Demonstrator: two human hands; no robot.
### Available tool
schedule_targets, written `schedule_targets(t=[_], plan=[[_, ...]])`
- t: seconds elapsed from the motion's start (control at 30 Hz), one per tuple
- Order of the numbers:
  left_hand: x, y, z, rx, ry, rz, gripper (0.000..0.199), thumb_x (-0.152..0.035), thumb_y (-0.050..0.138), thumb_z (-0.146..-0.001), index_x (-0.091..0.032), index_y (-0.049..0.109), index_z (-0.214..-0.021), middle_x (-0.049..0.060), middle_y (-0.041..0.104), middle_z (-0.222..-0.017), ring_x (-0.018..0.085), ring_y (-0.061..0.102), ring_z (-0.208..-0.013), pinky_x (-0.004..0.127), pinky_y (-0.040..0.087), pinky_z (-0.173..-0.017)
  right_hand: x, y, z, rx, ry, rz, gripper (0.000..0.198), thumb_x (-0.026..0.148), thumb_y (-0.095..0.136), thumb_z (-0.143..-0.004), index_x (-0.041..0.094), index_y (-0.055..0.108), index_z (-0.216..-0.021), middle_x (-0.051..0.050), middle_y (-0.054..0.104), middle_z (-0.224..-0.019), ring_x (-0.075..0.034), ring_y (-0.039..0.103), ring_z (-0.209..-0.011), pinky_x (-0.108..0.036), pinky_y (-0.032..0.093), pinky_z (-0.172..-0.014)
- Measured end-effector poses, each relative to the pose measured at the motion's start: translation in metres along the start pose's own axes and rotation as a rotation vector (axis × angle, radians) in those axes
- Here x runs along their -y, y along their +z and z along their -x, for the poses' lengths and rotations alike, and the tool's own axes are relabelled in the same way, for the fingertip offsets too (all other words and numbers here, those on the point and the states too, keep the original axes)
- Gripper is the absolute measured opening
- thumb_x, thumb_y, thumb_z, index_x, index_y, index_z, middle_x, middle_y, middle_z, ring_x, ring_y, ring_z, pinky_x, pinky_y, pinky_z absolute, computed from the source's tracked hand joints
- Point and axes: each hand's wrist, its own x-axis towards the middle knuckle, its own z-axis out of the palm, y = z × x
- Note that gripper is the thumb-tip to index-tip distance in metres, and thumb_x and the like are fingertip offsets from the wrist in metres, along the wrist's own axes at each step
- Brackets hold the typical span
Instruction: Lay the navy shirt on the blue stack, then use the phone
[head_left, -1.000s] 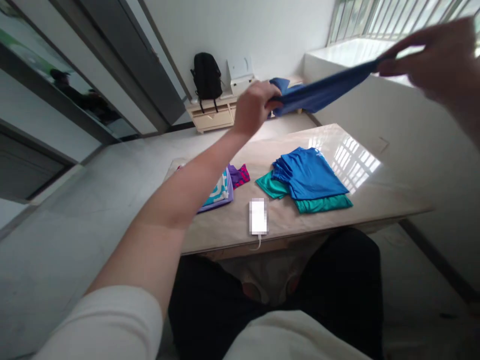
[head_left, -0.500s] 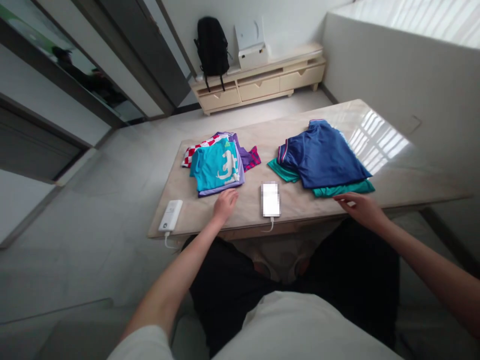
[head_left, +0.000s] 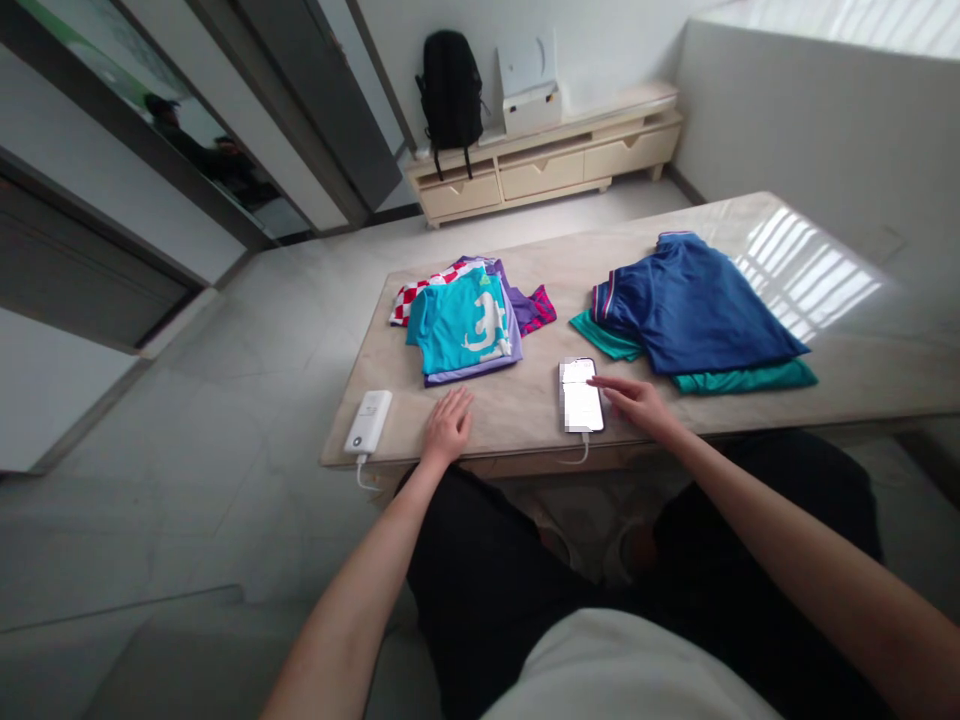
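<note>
My left hand (head_left: 448, 425) lies flat on the table, fingers stretched out, just below a pile of folded shirts (head_left: 454, 320). The turquoise shirt on top of that pile bears a white figure; lilac, purple and red-and-white checked cloth shows under it. My right hand (head_left: 634, 402) reaches over a phone (head_left: 581, 400), its extended fingertips at the right side of the lit screen; whether they touch the glass I cannot tell. A cable is plugged into the phone's lower end. To the right, a folded navy blue shirt (head_left: 701, 305) lies on green cloth (head_left: 746, 378).
On the table's (head_left: 517, 420) left corner rests a white power bank (head_left: 368, 422) with a cable hanging over the edge. Beyond the table, a low cabinet (head_left: 540, 178) carries a black backpack (head_left: 451, 90) and a white box (head_left: 532, 108). A person is visible at the upper left.
My right hand has moved left from beside the green cloth to the phone. My left hand has flattened on the table. The view has shifted slightly, so everything appears farther right.
</note>
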Motion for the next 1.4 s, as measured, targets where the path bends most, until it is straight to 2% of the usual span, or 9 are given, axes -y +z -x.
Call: schedule_targets(t=[0.17,0.27,0.53,0.83,0.97,1.07,1.13,1.27,1.4], plan=[[0.000,0.000,0.001,-0.021,0.007,0.010,0.046,-0.029,0.046,-0.104,-0.024,0.061,-0.148,0.004,0.052,-0.162,0.027,0.045,-0.153,0.053,0.038,-0.127,0.001,0.005,0.005,-0.040,-0.005,0.031,0.058,0.053,0.066,-0.088,0.016,0.075,-0.132,-0.010,0.082,-0.095,-0.011,0.045,-0.051,-0.027,0.037,-0.049],[-0.001,0.001,0.001,-0.034,0.008,0.013,0.046,-0.028,0.046,-0.104,-0.025,0.061,-0.148,0.004,0.052,-0.161,0.028,0.046,-0.152,0.053,0.038,-0.127,0.001,0.008,0.003,-0.056,-0.010,0.034,0.060,0.051,0.064,-0.089,0.016,0.072,-0.136,-0.010,0.081,-0.095,-0.012,0.048,-0.053,-0.027,0.039,-0.051],[-0.001,0.003,0.001,-0.050,0.011,0.008,0.046,-0.028,0.047,-0.104,-0.024,0.062,-0.147,0.004,0.053,-0.160,0.028,0.047,-0.152,0.054,0.039,-0.127,0.000,0.008,0.004,-0.050,-0.022,0.052,0.049,0.051,0.063,-0.089,0.014,0.078,-0.116,-0.011,0.082,-0.090,-0.010,0.043,-0.050,-0.026,0.033,-0.048],[-0.003,0.002,0.001,-0.053,0.001,0.012,0.045,-0.027,0.047,-0.104,-0.024,0.063,-0.145,0.004,0.054,-0.159,0.028,0.047,-0.152,0.053,0.040,-0.126,0.005,0.008,0.004,-0.006,-0.043,-0.003,0.053,0.055,0.068,-0.087,0.017,0.077,-0.123,-0.012,0.082,-0.106,-0.009,0.041,-0.052,-0.025,0.034,-0.049],[-0.004,0.001,0.000,-0.059,0.007,0.012,0.045,-0.027,0.047,-0.103,-0.023,0.064,-0.145,0.006,0.056,-0.158,0.029,0.049,-0.150,0.054,0.041,-0.125,-0.002,0.003,0.003,-0.124,-0.025,-0.055,0.066,0.060,0.058,-0.092,0.017,0.063,-0.142,-0.015,0.079,-0.115,-0.010,0.048,-0.053,-0.026,0.042,-0.050],[-0.003,0.001,0.000,-0.066,0.010,0.012,0.045,-0.027,0.047,-0.103,-0.025,0.064,-0.145,0.006,0.057,-0.157,0.029,0.050,-0.150,0.054,0.042,-0.124,-0.009,0.000,0.004,-0.185,-0.006,-0.049,0.064,0.060,0.059,-0.090,0.018,0.064,-0.139,-0.014,0.077,-0.115,-0.010,0.051,-0.054,-0.026,0.044,-0.049],[-0.002,0.002,0.000,-0.066,0.010,0.014,0.045,-0.028,0.047,-0.103,-0.025,0.063,-0.145,0.005,0.057,-0.157,0.029,0.050,-0.150,0.054,0.042,-0.124,-0.012,-0.001,0.006,-0.181,0.003,-0.020,0.063,0.055,0.067,-0.087,0.019,0.064,-0.139,-0.012,0.077,-0.110,-0.010,0.051,-0.054,-0.026,0.044,-0.049],[-0.002,0.002,0.000,-0.062,0.010,0.015,0.045,-0.028,0.046,-0.103,-0.026,0.063,-0.145,0.004,0.056,-0.158,0.028,0.049,-0.151,0.053,0.041,-0.125,-0.015,-0.001,0.007,-0.103,0.022,0.051,0.084,0.042,0.082,-0.077,0.022,0.055,-0.154,-0.003,0.073,-0.076,-0.012,0.048,-0.052,-0.026,0.040,-0.048],[-0.003,0.002,0.000,-0.060,0.010,0.016,0.045,-0.028,0.046,-0.103,-0.025,0.064,-0.145,0.005,0.056,-0.158,0.028,0.049,-0.151,0.053,0.041,-0.125,-0.013,0.000,0.006,-0.041,0.031,0.089,0.094,0.040,0.086,-0.074,0.024,0.049,-0.159,0.002,0.067,-0.065,-0.015,0.053,-0.055,-0.027,0.042,-0.051]])
